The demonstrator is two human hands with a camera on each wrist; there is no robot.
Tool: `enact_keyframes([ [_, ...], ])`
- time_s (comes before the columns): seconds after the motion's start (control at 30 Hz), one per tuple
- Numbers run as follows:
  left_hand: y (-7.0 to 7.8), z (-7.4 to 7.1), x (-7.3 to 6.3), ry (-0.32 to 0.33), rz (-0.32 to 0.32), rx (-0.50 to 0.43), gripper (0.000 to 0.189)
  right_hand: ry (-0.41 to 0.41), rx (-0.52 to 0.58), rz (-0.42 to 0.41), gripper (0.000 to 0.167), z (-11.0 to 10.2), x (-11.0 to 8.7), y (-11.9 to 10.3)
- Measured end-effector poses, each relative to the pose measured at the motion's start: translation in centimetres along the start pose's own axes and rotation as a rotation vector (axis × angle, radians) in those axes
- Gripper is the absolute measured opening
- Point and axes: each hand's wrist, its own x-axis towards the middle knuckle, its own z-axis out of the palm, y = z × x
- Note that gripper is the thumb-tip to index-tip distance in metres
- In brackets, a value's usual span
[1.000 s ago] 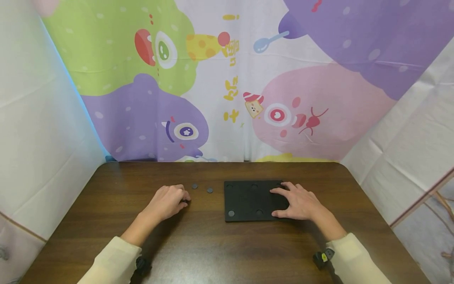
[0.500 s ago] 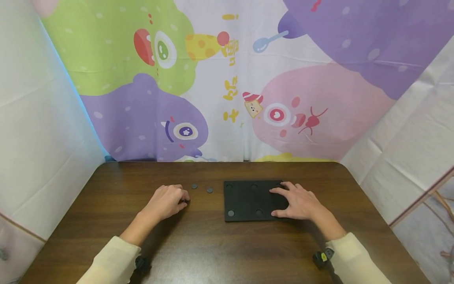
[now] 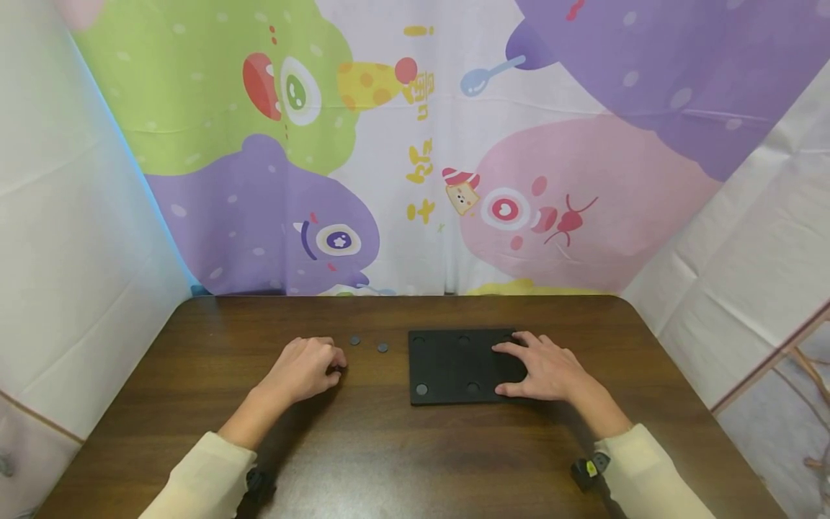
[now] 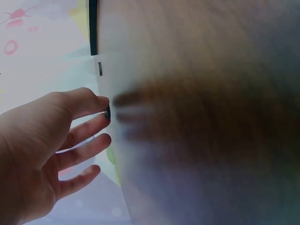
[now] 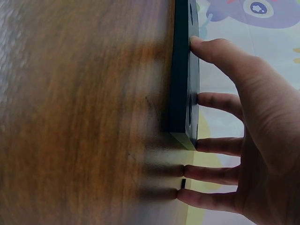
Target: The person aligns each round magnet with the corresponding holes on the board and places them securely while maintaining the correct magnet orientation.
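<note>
My left hand (image 3: 308,369) is low over the table, left of two small dark discs (image 3: 382,347). In the left wrist view, its thumb and index finger pinch another small dark disc (image 4: 108,112) by the edge, while the other fingers stay loose. My right hand (image 3: 547,369) rests spread on a flat black board (image 3: 447,364) with round recesses. Thumb and some fingertips touch its top; in the right wrist view, two fingertips reach past its end to the tabletop. A grey disc (image 3: 422,389) fills the near left recess. The board's right end is partly hidden by the hand.
The brown wooden table (image 3: 389,461) has rounded far corners. A cartoon-printed curtain (image 3: 415,267) hangs behind it, and pale cloth (image 3: 97,216) closes off the sides. Between the right hand's outer fingertips, a small dark piece (image 5: 183,183) shows near the tabletop.
</note>
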Motion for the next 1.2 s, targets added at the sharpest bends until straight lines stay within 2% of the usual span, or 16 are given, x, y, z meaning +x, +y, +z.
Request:
enact_keyframes([
  [0.2, -1.4, 1.7, 0.2, 0.096, 0.042, -0.019, 0.016, 0.000, -0.004, 0.000, 0.083, 0.0, 0.0, 0.0],
  [0.27, -1.5, 1.9, 0.2, 0.105, 0.045, -0.028, 0.017, 0.000, -0.003, 0.001, 0.083, 0.0, 0.0, 0.0],
  [0.3, -2.0, 2.6, 0.2, 0.120, 0.054, -0.022, 0.017, 0.001, -0.002, 0.001, 0.083, 0.0, 0.0, 0.0],
  [0.33, -1.6, 2.1, 0.1, 0.109, 0.047, -0.030, 0.017, 0.001, -0.002, 0.001, 0.083, 0.0, 0.0, -0.1],
  [0.5, -0.7, 1.3, 0.4, 0.077, 0.028, -0.021, 0.016, 0.006, -0.008, 0.000, 0.083, 0.0, 0.0, -0.1],
  [0.53, -0.1, 0.5, 0.5, 0.057, 0.014, -0.026, 0.015, 0.006, -0.010, 0.000, 0.083, 0.0, 0.0, -0.1],
  [0.67, 0.4, 0.0, 0.9, 0.030, -0.007, -0.021, 0.014, 0.009, -0.012, 0.002, 0.082, 0.0, 0.0, -0.1],
  [1.0, 1.0, 0.0, 1.6, 0.030, -0.007, -0.041, 0.013, 0.007, -0.016, 0.001, 0.083, 0.1, 0.0, 0.0],
  [1.2, 1.4, -0.2, 2.1, 0.062, 0.006, -0.038, 0.015, 0.006, -0.015, -0.001, 0.083, 0.0, 0.0, 0.0],
])
